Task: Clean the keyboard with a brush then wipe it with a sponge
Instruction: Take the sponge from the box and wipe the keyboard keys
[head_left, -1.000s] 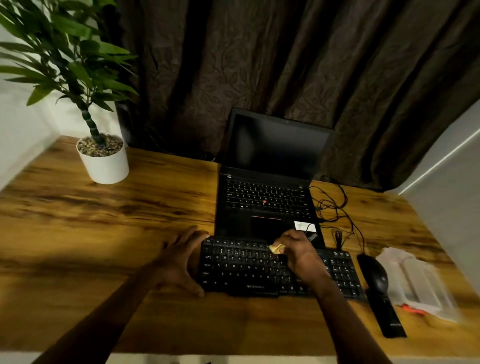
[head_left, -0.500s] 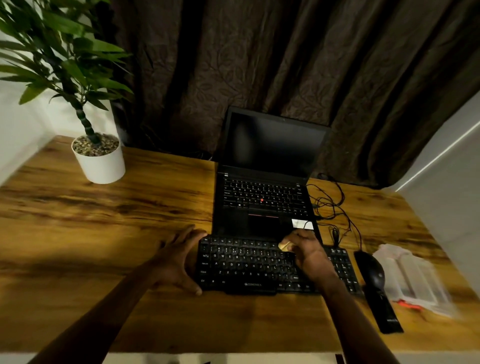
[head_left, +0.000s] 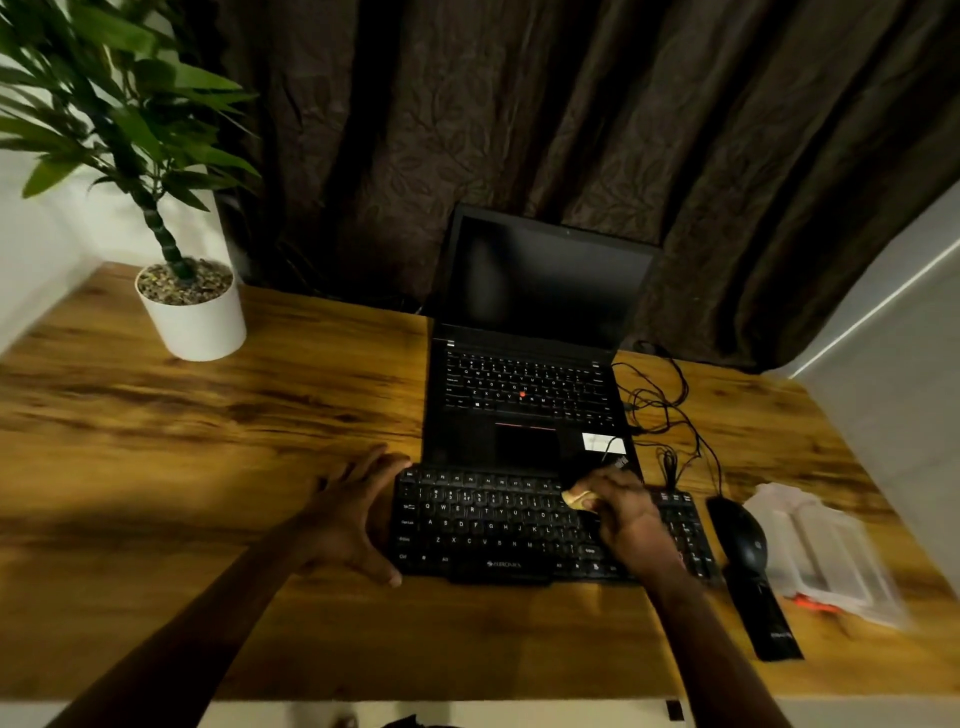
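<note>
A black keyboard (head_left: 519, 525) lies near the table's (head_left: 208, 441) front edge, its long axis running parallel to that edge, with the key legends facing the person. Directly behind it, touching or just apart, stands an open laptop (head_left: 524, 374) with a dark screen, backed by a dark curtain (head_left: 519, 104). A tangle of cable (head_left: 660, 405) lies right of the laptop, and a black mouse (head_left: 740, 535) sits just beside the keyboard's right end, with a flat black strip (head_left: 769, 618) in front of it and a blurred clear package (head_left: 826, 551) toward the right edge. A potted plant (head_left: 189, 312) stands at the back left corner. The left hand (head_left: 353, 514) braces the keyboard's left end, fingers spread wide. The right hand (head_left: 628, 514) rests over the keys right of centre, fingers closed on a small yellowish sponge (head_left: 577, 499) pressed to the upper key rows.
</note>
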